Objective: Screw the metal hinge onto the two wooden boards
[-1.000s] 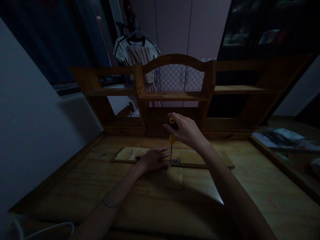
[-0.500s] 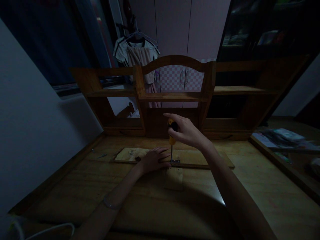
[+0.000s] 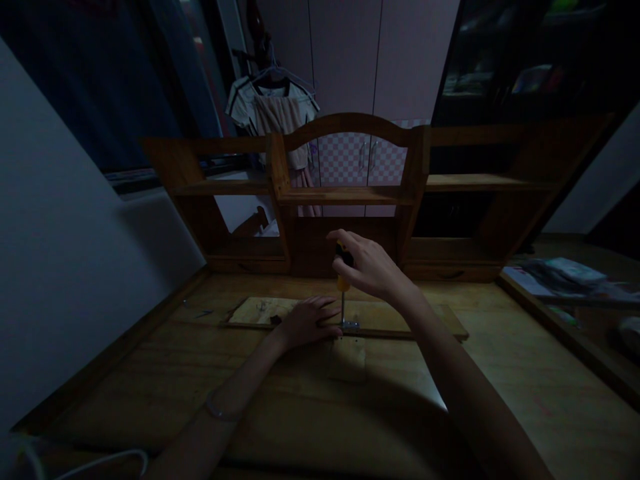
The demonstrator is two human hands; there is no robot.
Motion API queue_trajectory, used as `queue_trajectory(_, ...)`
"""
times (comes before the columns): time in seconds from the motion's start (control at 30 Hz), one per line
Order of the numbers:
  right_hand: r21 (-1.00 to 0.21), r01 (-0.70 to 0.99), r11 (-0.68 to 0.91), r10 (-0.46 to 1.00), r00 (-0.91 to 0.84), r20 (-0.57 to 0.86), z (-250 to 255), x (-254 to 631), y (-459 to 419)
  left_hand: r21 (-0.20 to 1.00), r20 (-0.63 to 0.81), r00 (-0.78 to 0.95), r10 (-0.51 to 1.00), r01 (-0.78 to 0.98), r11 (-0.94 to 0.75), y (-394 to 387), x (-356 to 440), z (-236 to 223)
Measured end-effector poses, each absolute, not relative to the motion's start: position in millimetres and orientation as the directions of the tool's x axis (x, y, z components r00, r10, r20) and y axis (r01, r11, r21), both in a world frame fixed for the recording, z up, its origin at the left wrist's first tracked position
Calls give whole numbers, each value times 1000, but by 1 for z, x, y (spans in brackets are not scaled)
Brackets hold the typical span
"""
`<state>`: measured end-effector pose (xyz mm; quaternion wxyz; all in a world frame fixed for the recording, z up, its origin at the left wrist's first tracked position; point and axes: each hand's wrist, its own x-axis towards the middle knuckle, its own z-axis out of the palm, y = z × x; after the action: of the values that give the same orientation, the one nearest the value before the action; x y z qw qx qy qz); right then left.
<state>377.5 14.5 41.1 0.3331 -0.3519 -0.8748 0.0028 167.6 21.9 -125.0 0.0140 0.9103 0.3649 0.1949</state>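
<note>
My right hand [image 3: 367,263] grips the yellow-and-black handle of a screwdriver [image 3: 343,283], which stands upright. Its tip meets a small metal hinge [image 3: 352,325] at the near edge of a long wooden board [image 3: 400,317]. Fingers spread, my left hand [image 3: 310,321] lies flat on the board just left of the hinge, its fingertips close to the screwdriver shaft. A small square piece of wood [image 3: 349,360] lies on the desk, against the board's near side below the hinge. The screw head under the tip is too small to make out.
The wooden desk [image 3: 200,373] carries small metal bits [image 3: 204,313] at the left. A wooden shelf unit [image 3: 345,195] rises along the back edge. Plastic-wrapped items [image 3: 570,272] lie beyond the right edge, and a white cable [image 3: 110,457] is at the lower left.
My right hand has turned slightly on the screwdriver handle, its index finger now more curled over the top. The left hand and board stay in place.
</note>
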Motion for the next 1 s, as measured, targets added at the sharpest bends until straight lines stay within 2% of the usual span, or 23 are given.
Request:
queue_trajectory(0.2,-298,536,790,588,-526,614,37,379,21,163,335,663,669,659,-734,22,168,-124)
queue_trajectory(0.43,-283,420,862,494,-575,652,40,387,26,144,270,677,685,675,-724,25,168,-124)
queue_trajectory(0.7,-308,404,862,497,-547,674,43,388,25,156,283,659,696,685,-712,25,168,-126)
queue_trajectory(1.0,-284,430,857,493,-522,697,49,391,24,181,280,651,706,686,-705,23,169,-121)
